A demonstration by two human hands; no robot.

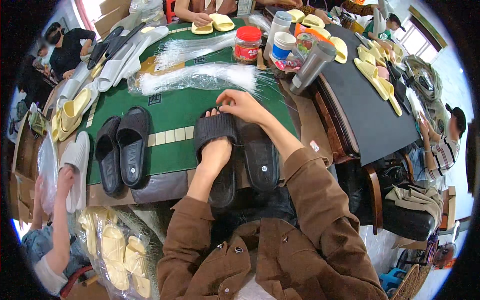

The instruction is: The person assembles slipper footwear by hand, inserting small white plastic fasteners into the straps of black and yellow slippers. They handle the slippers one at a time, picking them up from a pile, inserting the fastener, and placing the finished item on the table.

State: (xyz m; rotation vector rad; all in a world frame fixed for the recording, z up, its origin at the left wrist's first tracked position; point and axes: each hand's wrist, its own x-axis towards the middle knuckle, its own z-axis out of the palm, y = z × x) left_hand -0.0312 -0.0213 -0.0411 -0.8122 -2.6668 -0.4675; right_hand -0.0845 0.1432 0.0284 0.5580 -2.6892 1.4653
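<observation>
Left hand (216,152): is being pushed, fingers flat, under the strap of a black slide sandal (216,131) at the near edge of the green worktop (175,110), apparently so the strap is being held open and steady.
Right hand (241,104): is being pinched shut at the strap's far edge, fingertips on it.
Second black sandal (260,155): is lying sole up, touching the first on its right.
Finished-looking black pair (122,147): is lying toward the near left corner.
Clear plastic bags (200,77): are being kept empty and flat mid-worktop.
Red-lidded jar (248,44): is standing at the far edge; contents cannot be told.
</observation>
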